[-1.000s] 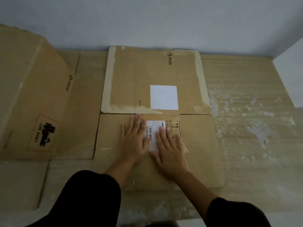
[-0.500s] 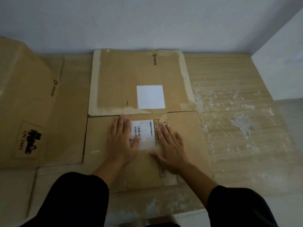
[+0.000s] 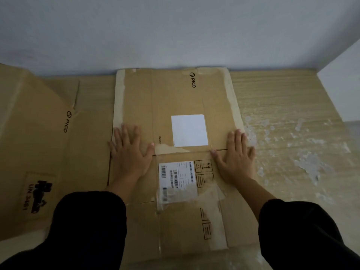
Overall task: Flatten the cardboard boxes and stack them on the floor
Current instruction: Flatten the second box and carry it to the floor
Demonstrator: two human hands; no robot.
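Pressing down on the flattened box, you are spreading both palms flat, gripping nothing: left hand and right hand flanking the shipping label (fingers splayed).

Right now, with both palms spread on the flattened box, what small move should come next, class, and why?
Probably press down along the fold. The left hand and right hand lie open at the side edges of the flattened box, straddling its crease, where a dark gap shows. The other box looks not yet flat.
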